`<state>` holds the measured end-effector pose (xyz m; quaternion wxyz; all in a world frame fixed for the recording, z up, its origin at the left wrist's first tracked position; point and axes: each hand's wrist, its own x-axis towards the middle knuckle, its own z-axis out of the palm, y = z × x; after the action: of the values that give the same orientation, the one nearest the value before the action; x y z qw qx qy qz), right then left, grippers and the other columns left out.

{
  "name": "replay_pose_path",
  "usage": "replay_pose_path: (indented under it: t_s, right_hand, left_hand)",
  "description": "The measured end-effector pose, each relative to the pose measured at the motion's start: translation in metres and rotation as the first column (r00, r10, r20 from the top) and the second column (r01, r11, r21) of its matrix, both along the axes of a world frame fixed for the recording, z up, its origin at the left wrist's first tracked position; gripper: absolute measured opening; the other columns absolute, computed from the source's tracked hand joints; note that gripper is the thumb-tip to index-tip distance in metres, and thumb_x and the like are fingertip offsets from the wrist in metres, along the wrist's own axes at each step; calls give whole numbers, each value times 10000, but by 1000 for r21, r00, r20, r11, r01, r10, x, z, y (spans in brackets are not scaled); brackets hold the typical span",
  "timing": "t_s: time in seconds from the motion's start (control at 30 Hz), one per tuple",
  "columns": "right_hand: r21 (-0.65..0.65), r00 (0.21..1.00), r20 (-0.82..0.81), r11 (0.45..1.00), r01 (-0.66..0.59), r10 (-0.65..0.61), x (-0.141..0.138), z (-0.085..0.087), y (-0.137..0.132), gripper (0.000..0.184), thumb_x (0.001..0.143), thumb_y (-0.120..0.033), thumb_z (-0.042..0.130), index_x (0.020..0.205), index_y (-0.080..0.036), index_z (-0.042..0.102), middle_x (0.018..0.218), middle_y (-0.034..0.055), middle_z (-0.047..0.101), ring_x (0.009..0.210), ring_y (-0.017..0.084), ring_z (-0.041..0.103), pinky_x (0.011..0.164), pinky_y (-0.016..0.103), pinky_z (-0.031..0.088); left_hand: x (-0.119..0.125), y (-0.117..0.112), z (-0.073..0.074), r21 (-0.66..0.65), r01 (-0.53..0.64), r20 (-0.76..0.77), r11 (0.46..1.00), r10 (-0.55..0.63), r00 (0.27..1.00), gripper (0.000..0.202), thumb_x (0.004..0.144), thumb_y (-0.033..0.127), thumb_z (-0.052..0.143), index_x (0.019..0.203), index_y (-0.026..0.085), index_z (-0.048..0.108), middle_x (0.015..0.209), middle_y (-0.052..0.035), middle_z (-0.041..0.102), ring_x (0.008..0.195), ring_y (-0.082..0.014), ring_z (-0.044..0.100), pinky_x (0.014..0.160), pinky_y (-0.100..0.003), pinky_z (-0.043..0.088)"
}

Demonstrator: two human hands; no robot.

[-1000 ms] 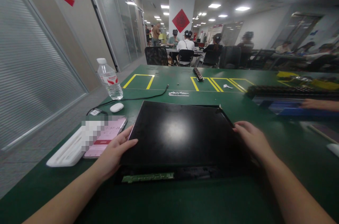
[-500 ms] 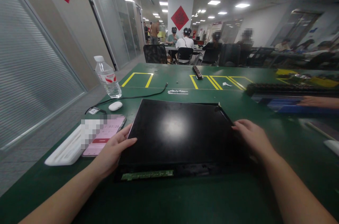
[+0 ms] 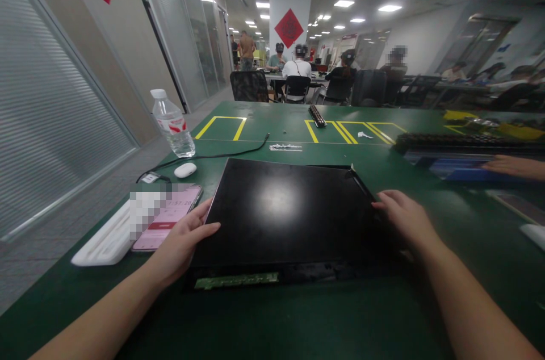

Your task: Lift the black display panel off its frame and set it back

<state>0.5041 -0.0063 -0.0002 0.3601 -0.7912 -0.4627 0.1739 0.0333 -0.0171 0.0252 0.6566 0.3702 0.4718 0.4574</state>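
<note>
A glossy black display panel (image 3: pixel 255 224) lies over a black frame (image 3: pixel 361 181) in front of me, slightly askew, so the frame's far right corner shows. Along the near side, a narrow green circuit board (image 3: pixel 237 280) is exposed. My left hand (image 3: pixel 187 238) grips the panel's left edge, thumb on top and fingers at the side. At the right edge, my right hand (image 3: pixel 402 218) is closed on the frame's rim; its lower fingers are in shadow. A ceiling light reflects off the panel's surface.
Left of the panel are a phone (image 3: pixel 170 218), a white tray-like object (image 3: pixel 106 235), a white earbud case (image 3: pixel 185 170), a black cable (image 3: pixel 217 154) and a water bottle (image 3: pixel 174 127). A black strip (image 3: pixel 317 116) lies farther back. A co-worker's hand (image 3: pixel 515 166) touches a blue item at right.
</note>
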Motion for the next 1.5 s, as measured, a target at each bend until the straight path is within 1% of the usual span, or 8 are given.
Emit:
replay_pose_path:
  t_s: [0.2, 0.33, 0.57, 0.7, 0.8, 0.93, 1.2, 1.5]
  right_hand:
    - [-18, 1000, 13, 1000, 26, -26, -1, 1, 1, 437, 815, -580, 564, 1078, -254, 689, 893, 91, 824, 811, 301, 717, 760, 427, 484]
    - [-34, 1000, 4, 999, 28, -28, -4, 3, -1, 469, 812, -594, 550, 1103, -250, 681, 913, 93, 826, 731, 282, 688, 760, 432, 481]
    - [-34, 1000, 2, 999, 31, -31, -5, 4, -1, 448, 814, -572, 561, 1087, -238, 683, 910, 96, 825, 676, 258, 658, 736, 418, 474]
    - [-26, 999, -27, 999, 28, -28, -5, 4, -1, 477, 807, -579, 568, 1113, -232, 682, 927, 98, 822, 656, 243, 640, 714, 403, 468]
    - [-15, 997, -61, 999, 44, -45, -7, 5, -1, 487, 795, -570, 581, 1120, -222, 683, 912, 105, 817, 668, 242, 642, 708, 393, 469]
    - [-14, 995, -82, 999, 50, -51, -7, 5, -1, 488, 786, -564, 591, 1120, -220, 681, 889, 99, 814, 637, 228, 619, 696, 387, 464]
    - [-18, 990, -128, 998, 60, -62, -6, 5, 0, 445, 789, -564, 597, 1076, -232, 671, 880, 91, 815, 627, 219, 609, 688, 387, 468]
    - [-20, 992, -119, 999, 45, -47, -3, 1, 0, 439, 797, -571, 599, 1076, -240, 676, 892, 88, 816, 663, 228, 619, 715, 397, 471]
  left_hand:
    - [-1, 1, -3, -3, -26, -8, 1000, 26, 1000, 1128, 649, 191, 966, 1631, 266, 416, 1244, -118, 829, 1090, -374, 803, 902, -401, 668]
    - [-2, 1, -2, 3, -8, -17, 1000, 8, 1000, 1069, 677, 221, 959, 1612, 283, 446, 1266, -111, 822, 1105, -379, 798, 934, -424, 661]
    - [5, -1, 6, -18, -50, -28, 999, 49, 998, 1112, 602, 255, 972, 1597, 264, 477, 1276, -111, 819, 1156, -404, 773, 979, -457, 639]
    - [5, 0, 5, -24, -59, -57, 998, 58, 997, 1098, 628, 380, 972, 1606, 285, 483, 1262, -97, 826, 1178, -403, 763, 994, -470, 631]
    - [3, 3, 1, 18, -83, -78, 996, 84, 993, 1033, 615, 503, 974, 1540, 265, 581, 1286, -104, 817, 1276, -413, 707, 1054, -469, 599]
    - [-4, 10, -9, 122, -85, -124, 989, 100, 987, 877, 591, 483, 996, 1390, 256, 717, 1479, -97, 711, 1450, -417, 558, 1190, -458, 488]
    - [-17, 18, -32, 243, -62, -347, 968, 146, 926, 774, 664, 431, 910, 1393, 260, 710, 1736, -89, 405, 1587, -407, 349, 1306, -561, 247]
    - [-14, 19, -33, 227, 41, -508, 973, 82, 857, 689, 671, 426, 824, 1325, 223, 746, 1769, -116, 328, 1617, -361, 299, 1301, -468, 273]
